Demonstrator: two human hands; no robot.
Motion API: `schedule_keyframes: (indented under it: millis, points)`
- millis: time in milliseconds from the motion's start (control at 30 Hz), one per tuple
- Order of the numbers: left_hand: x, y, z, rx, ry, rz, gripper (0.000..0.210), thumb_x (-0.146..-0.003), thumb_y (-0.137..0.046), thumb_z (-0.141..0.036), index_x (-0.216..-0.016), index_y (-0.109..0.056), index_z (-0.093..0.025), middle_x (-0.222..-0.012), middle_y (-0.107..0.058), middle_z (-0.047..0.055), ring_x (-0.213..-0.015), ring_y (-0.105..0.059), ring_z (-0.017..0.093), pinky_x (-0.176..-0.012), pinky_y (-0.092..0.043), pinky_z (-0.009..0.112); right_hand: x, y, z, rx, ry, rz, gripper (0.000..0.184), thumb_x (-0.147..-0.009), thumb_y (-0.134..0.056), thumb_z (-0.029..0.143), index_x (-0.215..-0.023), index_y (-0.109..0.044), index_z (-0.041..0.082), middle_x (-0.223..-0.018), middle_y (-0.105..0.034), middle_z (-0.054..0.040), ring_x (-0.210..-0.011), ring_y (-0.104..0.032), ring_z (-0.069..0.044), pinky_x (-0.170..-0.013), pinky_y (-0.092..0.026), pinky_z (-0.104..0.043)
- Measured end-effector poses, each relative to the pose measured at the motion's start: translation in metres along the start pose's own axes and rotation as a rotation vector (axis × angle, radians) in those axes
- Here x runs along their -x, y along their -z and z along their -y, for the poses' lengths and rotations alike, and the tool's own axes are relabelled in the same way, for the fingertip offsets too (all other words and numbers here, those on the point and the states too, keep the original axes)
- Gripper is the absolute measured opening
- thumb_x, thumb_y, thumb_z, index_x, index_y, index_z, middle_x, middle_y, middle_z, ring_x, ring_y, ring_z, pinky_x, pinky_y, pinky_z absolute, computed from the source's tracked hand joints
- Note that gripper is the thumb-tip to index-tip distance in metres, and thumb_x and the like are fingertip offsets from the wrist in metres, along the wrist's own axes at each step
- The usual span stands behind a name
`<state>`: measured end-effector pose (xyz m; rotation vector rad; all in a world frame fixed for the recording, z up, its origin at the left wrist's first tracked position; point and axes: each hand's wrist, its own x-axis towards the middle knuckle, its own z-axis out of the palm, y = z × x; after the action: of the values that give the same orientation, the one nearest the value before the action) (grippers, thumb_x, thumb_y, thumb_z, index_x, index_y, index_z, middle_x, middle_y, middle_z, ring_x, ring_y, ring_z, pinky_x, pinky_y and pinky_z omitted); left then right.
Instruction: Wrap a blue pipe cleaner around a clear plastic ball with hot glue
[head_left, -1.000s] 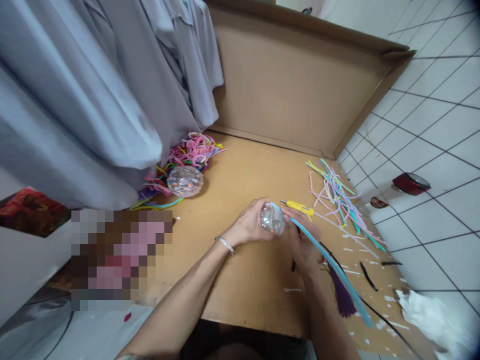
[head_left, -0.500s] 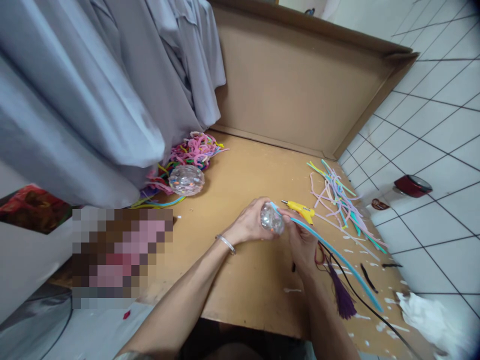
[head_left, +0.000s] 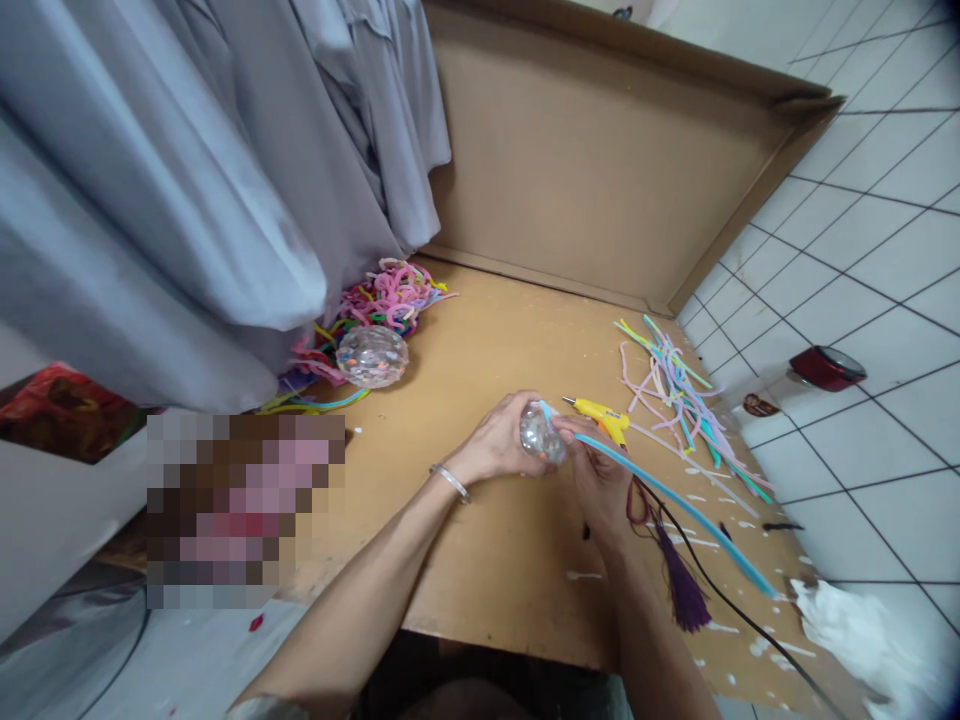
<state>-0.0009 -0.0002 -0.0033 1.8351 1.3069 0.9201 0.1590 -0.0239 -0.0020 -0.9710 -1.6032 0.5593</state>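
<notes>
My left hand (head_left: 501, 438) is wrapped round a small clear plastic ball (head_left: 536, 435) with coloured bits on it, holding it above the table. Between the fingers of my right hand (head_left: 596, 470) runs a light blue pipe cleaner (head_left: 679, 505). One end of it lies against the ball, while the long free end trails down to the right. Just beyond my right hand a yellow glue gun (head_left: 600, 415) rests on the table, its black cord (head_left: 697, 565) running towards me. A purple tassel (head_left: 684, 590) lies right of my right forearm.
Loose pipe cleaners (head_left: 679, 400) are spread at the right, beside a red-lidded jar (head_left: 802, 375). Another clear ball (head_left: 373, 357) sits by a tangled pile of pipe cleaners (head_left: 394, 295) at the left. A cardboard panel (head_left: 600, 150) stands behind; white tissue (head_left: 855, 630) lies front right.
Both hands stay nearly in place on the ball and the pipe cleaner. The pipe cleaner's free end has shifted slightly right and up.
</notes>
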Motion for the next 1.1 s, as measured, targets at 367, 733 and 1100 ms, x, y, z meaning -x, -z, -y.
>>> schedule_keyframes:
  millis: [367, 733, 1100]
  points:
    - [-0.0003, 0.0008, -0.0008, 0.033, 0.017, 0.016, 0.081, -0.049, -0.082, -0.027, -0.122, -0.048, -0.018, -0.108, -0.062, 0.007, -0.103, -0.061, 0.027, -0.091, -0.051, 0.041, -0.002, -0.0021, -0.0037, 0.054, 0.162, 0.021, 0.017, -0.09, -0.057, 0.019, -0.093, -0.073, 0.025, -0.094, -0.076, -0.0025, -0.094, -0.07, -0.018, -0.091, -0.055, -0.038]
    - [-0.0002, 0.0017, -0.0017, 0.06, 0.047, 0.009, 0.081, -0.049, -0.082, -0.027, -0.122, -0.048, -0.02, -0.108, -0.063, 0.006, -0.101, -0.062, 0.025, -0.09, -0.051, 0.04, -0.0036, -0.0048, -0.0052, 0.065, 0.215, 0.005, 0.016, -0.089, -0.058, 0.021, -0.091, -0.072, 0.025, -0.091, -0.076, -0.0024, -0.091, -0.071, -0.019, -0.089, -0.057, -0.039]
    - [-0.0007, 0.002, -0.0009, 0.043, 0.067, 0.016, 0.082, -0.049, -0.083, -0.028, -0.123, -0.048, -0.019, -0.111, -0.062, 0.008, -0.102, -0.062, 0.026, -0.091, -0.052, 0.041, -0.0051, -0.0037, -0.0078, 0.157, 0.218, 0.048, 0.016, -0.088, -0.059, 0.021, -0.093, -0.073, 0.027, -0.092, -0.076, -0.0031, -0.093, -0.071, -0.021, -0.09, -0.058, -0.04]
